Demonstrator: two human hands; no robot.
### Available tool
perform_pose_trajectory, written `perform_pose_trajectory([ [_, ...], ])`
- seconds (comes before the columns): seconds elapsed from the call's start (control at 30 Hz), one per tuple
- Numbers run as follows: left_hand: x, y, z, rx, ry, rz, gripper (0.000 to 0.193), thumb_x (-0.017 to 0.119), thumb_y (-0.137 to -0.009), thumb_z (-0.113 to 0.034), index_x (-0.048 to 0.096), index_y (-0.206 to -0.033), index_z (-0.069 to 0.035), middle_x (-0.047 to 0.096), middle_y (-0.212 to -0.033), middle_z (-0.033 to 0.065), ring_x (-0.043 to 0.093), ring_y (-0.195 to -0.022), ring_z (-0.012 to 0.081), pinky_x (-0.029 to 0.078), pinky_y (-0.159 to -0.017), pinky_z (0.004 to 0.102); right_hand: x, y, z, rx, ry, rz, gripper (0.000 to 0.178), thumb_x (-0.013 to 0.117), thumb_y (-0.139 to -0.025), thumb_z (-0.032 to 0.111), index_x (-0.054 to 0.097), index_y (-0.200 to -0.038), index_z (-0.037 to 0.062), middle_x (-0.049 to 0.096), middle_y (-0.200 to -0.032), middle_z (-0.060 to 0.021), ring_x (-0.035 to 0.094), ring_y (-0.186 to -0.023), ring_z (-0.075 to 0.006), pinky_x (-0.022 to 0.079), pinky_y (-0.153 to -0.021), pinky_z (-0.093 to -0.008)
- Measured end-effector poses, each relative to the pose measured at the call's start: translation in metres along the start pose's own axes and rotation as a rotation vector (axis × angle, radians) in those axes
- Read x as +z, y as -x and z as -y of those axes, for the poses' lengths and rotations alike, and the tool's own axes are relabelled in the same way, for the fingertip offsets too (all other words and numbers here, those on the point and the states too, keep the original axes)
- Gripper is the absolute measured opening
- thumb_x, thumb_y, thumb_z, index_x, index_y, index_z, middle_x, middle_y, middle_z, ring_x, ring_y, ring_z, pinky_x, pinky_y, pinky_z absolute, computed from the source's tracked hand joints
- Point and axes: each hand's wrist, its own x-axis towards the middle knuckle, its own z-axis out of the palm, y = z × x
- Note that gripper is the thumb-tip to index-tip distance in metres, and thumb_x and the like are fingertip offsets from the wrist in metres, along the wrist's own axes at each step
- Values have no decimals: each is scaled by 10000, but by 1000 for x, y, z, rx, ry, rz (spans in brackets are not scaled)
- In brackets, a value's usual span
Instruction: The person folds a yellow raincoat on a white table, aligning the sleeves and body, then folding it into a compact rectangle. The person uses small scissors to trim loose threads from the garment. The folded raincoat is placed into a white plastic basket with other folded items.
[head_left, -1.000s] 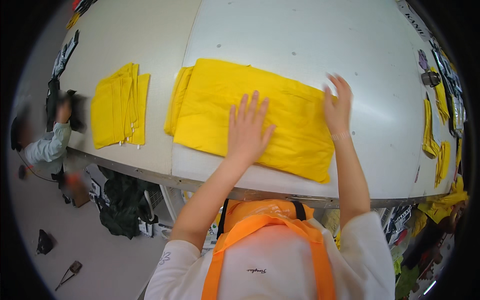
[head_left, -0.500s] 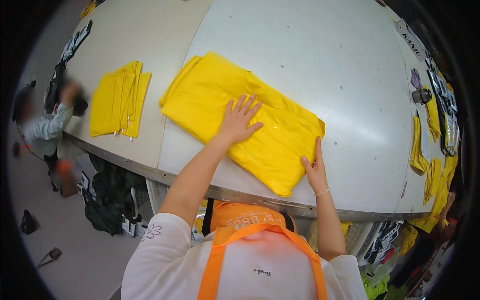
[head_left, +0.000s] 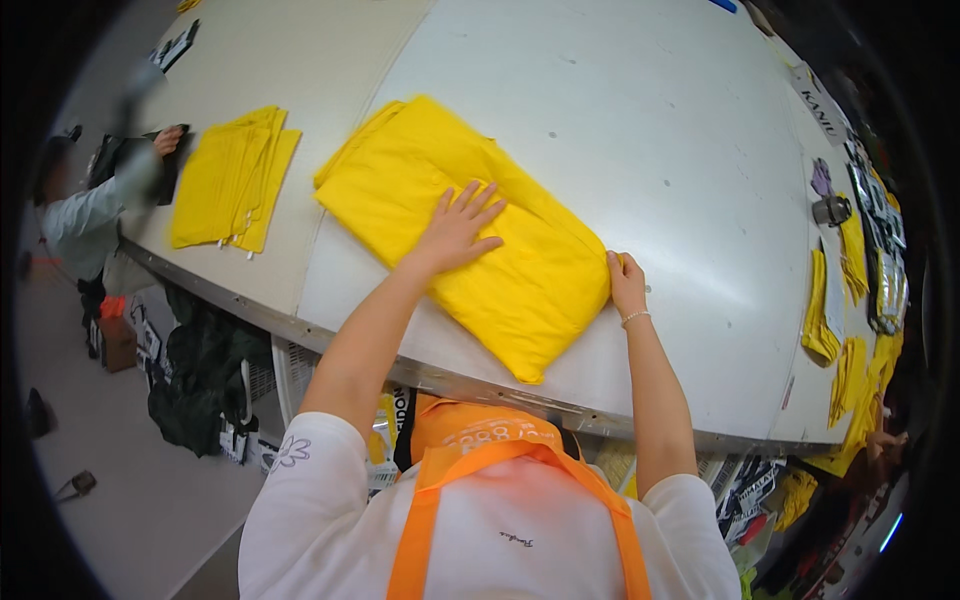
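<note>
A thick bundle of folded yellow cloth (head_left: pixel 530 290), perhaps a garment, lies slantwise on the pale table in front of me. My left hand (head_left: pixel 460 232) rests flat on its middle with the fingers spread. At the bundle's right corner, my right hand (head_left: pixel 627 285) is closed, thumb and fingers pinching the edge of the cloth. One corner of the bundle points toward me, near the table's front edge. What lies inside the folds is hidden.
To the left sits a stack of folded yellow pieces (head_left: pixel 230 180). Past it, a co-worker's hand (head_left: pixel 168 140) holds something dark. Along the right side are a dark metal cup (head_left: pixel 831 210), more yellow pieces (head_left: pixel 820 320) and packaged goods (head_left: pixel 888 285). The metal table edge (head_left: pixel 470 393) runs before me.
My right hand has moved from lying against the bundle's right side to pinching its corner. The left hand stays flat on top. The co-worker's arm has shifted.
</note>
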Motion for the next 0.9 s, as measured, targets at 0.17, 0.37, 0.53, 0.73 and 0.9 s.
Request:
perform_pose_trajectory([
  [0.17, -32, 18, 17, -265, -60, -337, 682, 623, -831, -371, 336, -1395, -118, 250, -1477, 125, 224, -1357, 320, 135, -1106, 494, 1, 20, 19, -183, 25, -163, 297, 525, -928, 300, 600, -989, 20, 627, -878, -80, 558, -795, -162, 445, -731, -288],
  [0.37, -43, 71, 131, -1101, 356, -849, 862, 774, -707, -272, 283, -1361, 1, 380, -1308, 259, 313, -1267, 392, 262, -1052, 464, 5, -7, 57, -167, 66, 92, 312, 557, -908, 264, 611, -1097, 22, 639, -1013, -98, 586, -906, -182, 464, -803, -314],
  [0.53, -33, 76, 151, -1150, 1112, -990, 838, 784, -691, -126, 267, -1334, 20, 418, -1237, 203, 493, -1127, 311, 465, -869, 378, 41, -42, 143, -451, 162, 115, 301, 592, -880, 227, 615, -1092, 14, 638, -1038, -131, 605, -942, -229, 469, -832, -310],
  [0.73, -21, 82, 173, -1135, 1017, -888, 309, 761, -727, -111, 578, -940, 20, 584, -779, 50, 544, -701, 133, 445, -616, 244, 150, -117, 229, -566, 206, 271, 355, 581, -877, 232, 591, -1134, -12, 606, -1150, -168, 592, -1031, -265, 454, -887, -329],
  [0.9, -43, 82, 173, -1087, 847, -792, 215, 735, -771, -160, 588, -778, -3, 543, -651, 5, 448, -594, 85, 367, -529, 230, 208, -170, 261, -237, 165, 527, 398, 595, -870, 265, 590, -1138, -30, 635, -1081, -142, 608, -959, -229, 462, -857, -309],
])
